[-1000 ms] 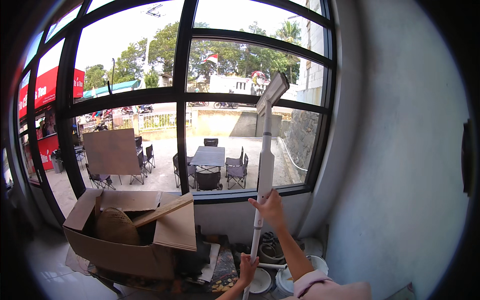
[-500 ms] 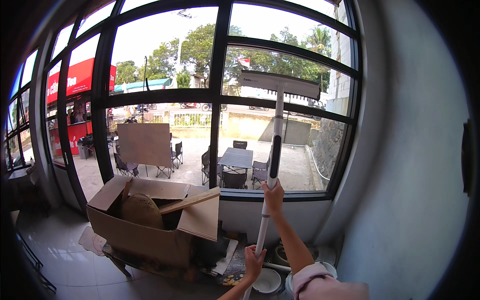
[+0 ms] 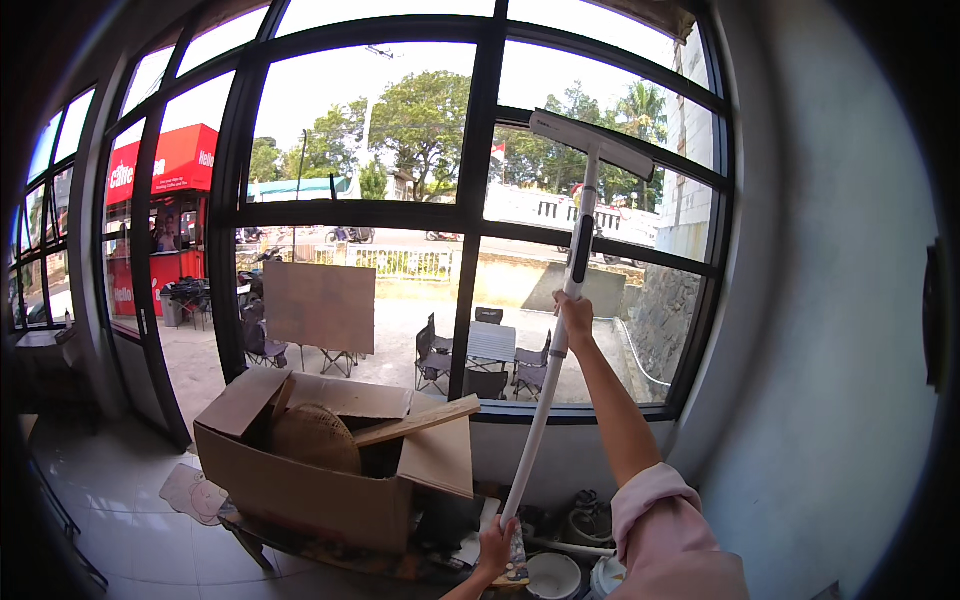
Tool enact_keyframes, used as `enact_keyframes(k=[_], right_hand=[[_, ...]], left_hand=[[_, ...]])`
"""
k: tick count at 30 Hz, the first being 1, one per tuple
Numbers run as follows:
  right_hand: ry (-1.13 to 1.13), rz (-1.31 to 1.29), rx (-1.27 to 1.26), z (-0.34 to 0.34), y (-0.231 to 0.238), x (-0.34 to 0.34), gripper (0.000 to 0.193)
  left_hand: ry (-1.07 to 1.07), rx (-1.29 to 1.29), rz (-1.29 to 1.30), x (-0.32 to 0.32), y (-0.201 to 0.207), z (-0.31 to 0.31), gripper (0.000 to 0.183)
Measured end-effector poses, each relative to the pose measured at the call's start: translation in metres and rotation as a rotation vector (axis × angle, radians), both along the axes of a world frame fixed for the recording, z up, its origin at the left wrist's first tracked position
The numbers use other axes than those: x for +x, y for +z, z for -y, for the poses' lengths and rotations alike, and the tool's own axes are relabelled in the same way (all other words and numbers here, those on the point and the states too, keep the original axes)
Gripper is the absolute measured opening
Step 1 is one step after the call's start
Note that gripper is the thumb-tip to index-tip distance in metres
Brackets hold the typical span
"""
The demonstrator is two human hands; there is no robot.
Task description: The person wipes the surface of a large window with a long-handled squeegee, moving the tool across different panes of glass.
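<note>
Both my hands hold the long white pole [image 3: 537, 440] of a window squeegee, which slants up and to the right. My right hand [image 3: 575, 318] is closed around its upper part, just below a dark inset on the handle. Lower down, near the pole's bottom end, my left hand [image 3: 494, 548] is closed around it. The wide white squeegee head [image 3: 592, 143] lies in front of the black-framed window [image 3: 598, 250], across a crossbar on the upper right. Its right end sits lower than its left. Whether the blade touches the glass I cannot tell.
A cardboard box [image 3: 300, 490] stands below the window, with a woven round item [image 3: 316, 440] and a wooden plank [image 3: 420, 420] in it. White buckets [image 3: 555, 575] sit low beside my left hand. A pale wall [image 3: 830, 350] rises at the right. Outside are folding chairs and a table [image 3: 492, 344].
The squeegee head has gone up the window to a higher crossbar and tilted, its right end lower. My right hand rose with the pole. The view has shifted slightly.
</note>
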State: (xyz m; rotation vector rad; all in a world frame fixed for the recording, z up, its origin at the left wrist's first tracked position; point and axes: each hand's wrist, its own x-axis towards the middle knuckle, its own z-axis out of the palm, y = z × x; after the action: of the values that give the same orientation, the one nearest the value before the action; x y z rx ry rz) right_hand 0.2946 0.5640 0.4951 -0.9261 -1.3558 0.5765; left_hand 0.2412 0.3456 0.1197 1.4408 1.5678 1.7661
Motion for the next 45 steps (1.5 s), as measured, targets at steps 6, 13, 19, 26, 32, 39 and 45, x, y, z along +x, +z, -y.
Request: enact_keyframes(k=[6,13,19,26,32,39,45], right_hand=[[-0.053,0.048,0.059,-0.018,0.000,-0.005,0.032],[-0.162,0.113,0.062,-0.084,0.003,0.001,0.025],[-0.095,0.131,0.082,-0.125,0.010,0.015,0.024],[-0.074,0.225,0.098,-0.181,0.022,0.042,0.023],[0.034,0.155,0.037,-0.200,0.029,0.061,0.023],[-0.055,0.103,0.152,-0.250,0.016,0.093,0.021],[-0.135,0.064,0.136,-0.266,0.022,0.143,0.019]], left_hand=[[0.003,-0.007,0.005,0.007,0.028,0.001,0.037],[0.015,-0.036,0.004,0.020,0.027,-0.035,0.039],[0.045,-0.011,-0.025,0.042,0.037,-0.084,0.041],[0.036,0.017,0.070,0.091,0.031,-0.165,0.038],[0.014,0.020,0.117,0.114,0.037,-0.206,0.036],[-0.052,-0.008,0.077,0.120,0.034,-0.223,0.037],[-0.171,0.004,0.015,0.125,0.047,-0.233,0.035]])
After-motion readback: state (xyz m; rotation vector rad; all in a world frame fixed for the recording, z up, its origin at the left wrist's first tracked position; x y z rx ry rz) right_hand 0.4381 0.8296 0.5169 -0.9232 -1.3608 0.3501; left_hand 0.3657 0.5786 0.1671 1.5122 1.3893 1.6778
